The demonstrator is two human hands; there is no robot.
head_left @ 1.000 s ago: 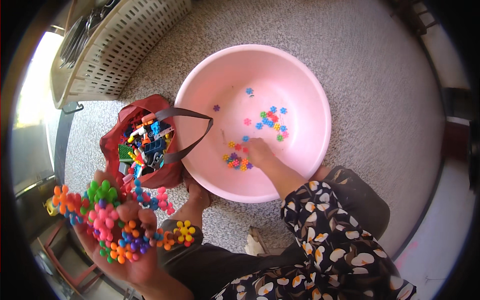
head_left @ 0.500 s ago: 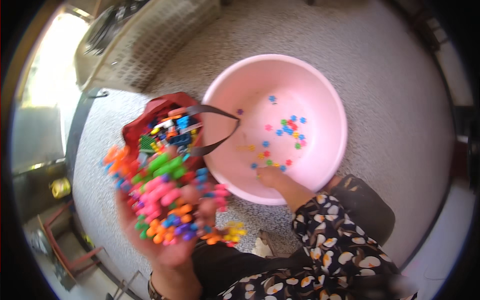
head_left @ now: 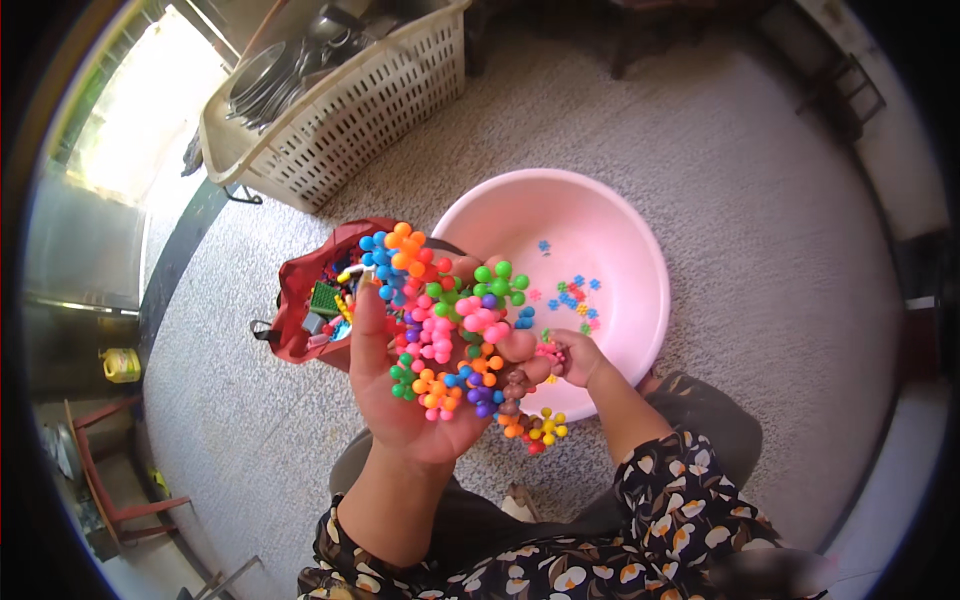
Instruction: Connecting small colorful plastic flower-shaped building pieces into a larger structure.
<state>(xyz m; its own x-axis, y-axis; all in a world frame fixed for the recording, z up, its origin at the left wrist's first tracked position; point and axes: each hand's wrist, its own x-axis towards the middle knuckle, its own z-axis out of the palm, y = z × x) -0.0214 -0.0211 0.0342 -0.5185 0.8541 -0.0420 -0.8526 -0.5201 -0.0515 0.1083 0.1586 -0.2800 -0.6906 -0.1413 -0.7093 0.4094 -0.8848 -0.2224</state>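
My left hand [head_left: 400,420], palm up and fingers curled, cradles a heap of multicoloured knobbed plastic toy pieces [head_left: 435,335]. Orange, blue, pink, green, purple, brown and yellow ones spread across its palm and fingers. Beside its fingertips, over the near side of a pink tub [head_left: 655,270], my right hand [head_left: 580,360] pinches a pink knobbed piece [head_left: 548,350]. Inside the tub lie several small flower-shaped pieces [head_left: 572,297] in blue, red, green and yellow. A red bag [head_left: 300,330] full of mixed toy bricks stands left of the tub, partly hidden behind my left hand.
A cream slatted basket [head_left: 350,135] holding metal dishes [head_left: 262,82] stands at the far left. Speckled floor [head_left: 740,240] surrounds the tub. A yellow container [head_left: 121,365] and a reddish-brown frame [head_left: 125,510] are at the left edge. My bent knees flank the near side.
My left hand has moved right and up with its heap, now partly in front of the tub. My right hand has risen from the tub's bottom to beside the heap. The view has shifted.
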